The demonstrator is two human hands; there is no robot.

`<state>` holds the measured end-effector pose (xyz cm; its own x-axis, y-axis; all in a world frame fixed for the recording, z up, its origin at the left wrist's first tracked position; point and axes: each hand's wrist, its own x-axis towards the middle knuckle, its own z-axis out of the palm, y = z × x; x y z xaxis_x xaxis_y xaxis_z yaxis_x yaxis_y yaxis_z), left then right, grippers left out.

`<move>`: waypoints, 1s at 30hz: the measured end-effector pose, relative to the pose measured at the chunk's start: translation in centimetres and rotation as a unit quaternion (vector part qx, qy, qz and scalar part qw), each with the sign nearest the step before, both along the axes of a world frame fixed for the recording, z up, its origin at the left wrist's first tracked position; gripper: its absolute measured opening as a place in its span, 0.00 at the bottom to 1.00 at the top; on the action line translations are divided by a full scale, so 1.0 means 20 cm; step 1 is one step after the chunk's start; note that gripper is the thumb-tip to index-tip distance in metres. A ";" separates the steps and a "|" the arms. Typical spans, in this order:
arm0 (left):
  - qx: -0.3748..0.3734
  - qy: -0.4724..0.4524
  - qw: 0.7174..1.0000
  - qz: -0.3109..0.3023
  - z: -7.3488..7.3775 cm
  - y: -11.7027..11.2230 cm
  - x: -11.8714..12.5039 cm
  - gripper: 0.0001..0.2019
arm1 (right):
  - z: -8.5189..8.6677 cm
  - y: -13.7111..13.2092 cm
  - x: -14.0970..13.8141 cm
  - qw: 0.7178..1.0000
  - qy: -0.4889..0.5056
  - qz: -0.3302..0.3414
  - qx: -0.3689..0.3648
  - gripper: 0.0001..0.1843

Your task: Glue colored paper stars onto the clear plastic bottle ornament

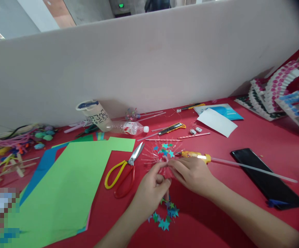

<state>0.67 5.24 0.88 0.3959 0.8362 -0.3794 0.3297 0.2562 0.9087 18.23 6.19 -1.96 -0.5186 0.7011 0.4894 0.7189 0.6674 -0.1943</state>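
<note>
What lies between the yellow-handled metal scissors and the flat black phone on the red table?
In the head view, the left hand and right hand pinch a clear fringed plastic piece dotted with paper stars, beside a yellow glue gun.

A single head-worn view looks forward and down across the red worktop [242,144], facing the white partition [149,62] at its far edge. It sits close: the left hand [152,187] and right hand [191,174] lie low and central, well short of the partition.
</note>
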 end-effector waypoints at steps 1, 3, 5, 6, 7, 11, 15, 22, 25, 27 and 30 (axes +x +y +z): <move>0.001 0.000 1.000 0.000 0.00 0.00 0.00 0.18 | 0.00 0.00 0.00 1.000 0.003 0.000 -0.003 0.09; 0.004 0.001 1.000 0.000 0.01 0.00 -0.01 0.18 | 0.01 0.00 0.00 1.000 0.008 0.000 -0.008 0.09; 0.008 0.002 1.000 0.002 0.02 0.00 -0.01 0.18 | 0.02 0.00 0.01 1.000 0.021 -0.007 -0.013 0.09; 0.012 0.004 1.000 0.004 0.03 0.01 -0.02 0.18 | 0.03 0.00 0.01 0.999 0.033 -0.013 -0.017 0.09; 0.014 0.007 1.000 0.006 0.04 0.01 -0.02 0.18 | 0.04 0.00 0.02 0.998 0.048 -0.021 -0.024 0.09; 0.032 0.019 0.999 0.009 0.08 0.02 -0.05 0.16 | 0.11 0.00 0.08 0.991 0.097 -0.072 -0.053 0.09; 0.063 0.049 0.996 0.026 0.12 0.04 -0.09 0.09 | 0.17 0.02 0.15 0.987 0.071 -0.125 -0.071 0.09; 0.151 0.091 0.984 0.036 0.21 0.04 -0.18 0.15 | 0.20 0.00 0.23 0.965 -0.061 -0.214 -0.141 0.18; 0.176 0.117 0.977 0.027 0.20 0.02 -0.22 0.20 | 0.18 -0.06 0.24 0.970 -0.031 -0.168 -0.171 0.16; 0.185 0.135 0.973 0.019 0.18 0.00 -0.24 0.20 | 0.16 -0.11 0.22 0.977 -0.026 -0.111 -0.180 0.13; 0.198 0.179 0.963 -0.020 0.15 -0.03 -0.26 0.14 | 0.10 -0.17 0.15 0.977 -0.058 -0.040 -0.199 0.10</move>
<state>-4.59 4.56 3.81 0.3341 0.9301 -0.1526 0.6431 -0.1066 0.7583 21.16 2.84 0.06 -0.4904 0.8644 0.1111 0.7978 0.4966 -0.3418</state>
